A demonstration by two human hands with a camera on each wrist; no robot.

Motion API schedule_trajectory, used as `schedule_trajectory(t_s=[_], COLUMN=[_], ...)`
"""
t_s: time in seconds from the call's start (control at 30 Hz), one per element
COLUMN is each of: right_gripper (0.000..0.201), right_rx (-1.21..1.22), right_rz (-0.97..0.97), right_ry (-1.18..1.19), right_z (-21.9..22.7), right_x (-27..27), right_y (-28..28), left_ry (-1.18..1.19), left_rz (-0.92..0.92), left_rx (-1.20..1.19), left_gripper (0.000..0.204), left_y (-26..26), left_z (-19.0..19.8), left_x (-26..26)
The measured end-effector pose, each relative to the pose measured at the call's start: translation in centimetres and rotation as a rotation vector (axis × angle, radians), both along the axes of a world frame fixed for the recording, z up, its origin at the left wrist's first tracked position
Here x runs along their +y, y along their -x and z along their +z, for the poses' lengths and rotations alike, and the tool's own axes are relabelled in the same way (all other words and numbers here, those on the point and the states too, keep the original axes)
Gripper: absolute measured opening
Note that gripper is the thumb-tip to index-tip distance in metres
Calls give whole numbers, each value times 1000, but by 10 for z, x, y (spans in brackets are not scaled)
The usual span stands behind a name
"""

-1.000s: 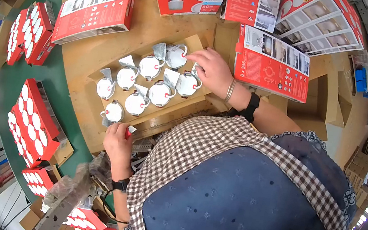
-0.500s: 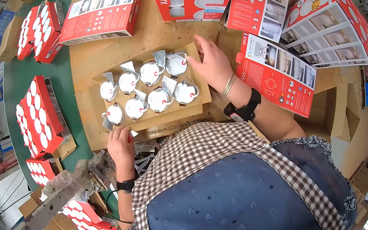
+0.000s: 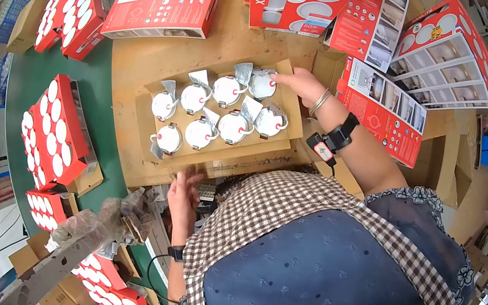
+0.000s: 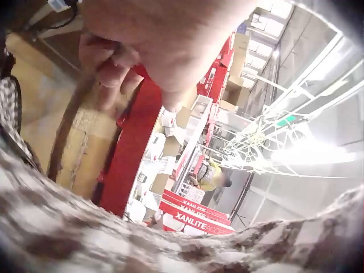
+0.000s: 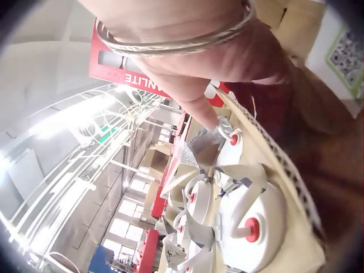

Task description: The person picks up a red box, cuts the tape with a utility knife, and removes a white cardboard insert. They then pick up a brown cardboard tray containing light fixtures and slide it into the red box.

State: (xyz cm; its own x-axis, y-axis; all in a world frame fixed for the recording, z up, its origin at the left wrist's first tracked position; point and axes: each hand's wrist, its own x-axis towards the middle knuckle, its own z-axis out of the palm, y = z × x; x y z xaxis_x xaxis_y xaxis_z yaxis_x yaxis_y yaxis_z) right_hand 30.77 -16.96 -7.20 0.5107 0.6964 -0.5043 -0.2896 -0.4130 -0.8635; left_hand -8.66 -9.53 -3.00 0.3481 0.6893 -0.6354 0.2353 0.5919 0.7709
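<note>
In the head view an open cardboard box holds several white round downlights in two rows, each with a looped cable and a grey tag. At the box's right end my right hand reaches over the wall, thumb on the corner downlight. The right wrist view shows this right hand straddling the cardboard wall, its other fingers outside and partly hidden. Just off the near left side of the box is my left hand, its fingers blurred and loosely bent. The left wrist view shows the box's red outer side beside them.
A closed red box lies behind on the wooden table. Printed red boxes stand at the back, and another red box leans at the right. Filled red trays rest on the green surface at the left.
My right hand has come down from spread fingers onto the box's right end. My left hand has drawn back slightly from the near left corner. The view has shifted.
</note>
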Motion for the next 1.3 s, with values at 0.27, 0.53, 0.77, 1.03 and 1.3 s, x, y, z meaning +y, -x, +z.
schedule_trajectory(t_s=[0.27,0.53,0.77,1.03,1.3], right_gripper=[47,54,47,40,45], right_rx=[197,306,703,774,396], right_rz=[33,-25,-130,-80,5], right_ry=[50,-92,-146,-183,-261], right_z=[42,42,33,28,26], right_x=[-7,-11,-11,-8,-7], right_y=[24,35,27,26,47], left_ry=[106,80,127,158,207], left_rz=[101,227,363,368,397], left_rx=[-120,-276,-339,-317,-363], left_gripper=[31,24,18,16,17], left_y=[-38,-51,-57,-54,-54], left_z=[-20,-38,-46,-31,-31], left_x=[12,17,14,23,24])
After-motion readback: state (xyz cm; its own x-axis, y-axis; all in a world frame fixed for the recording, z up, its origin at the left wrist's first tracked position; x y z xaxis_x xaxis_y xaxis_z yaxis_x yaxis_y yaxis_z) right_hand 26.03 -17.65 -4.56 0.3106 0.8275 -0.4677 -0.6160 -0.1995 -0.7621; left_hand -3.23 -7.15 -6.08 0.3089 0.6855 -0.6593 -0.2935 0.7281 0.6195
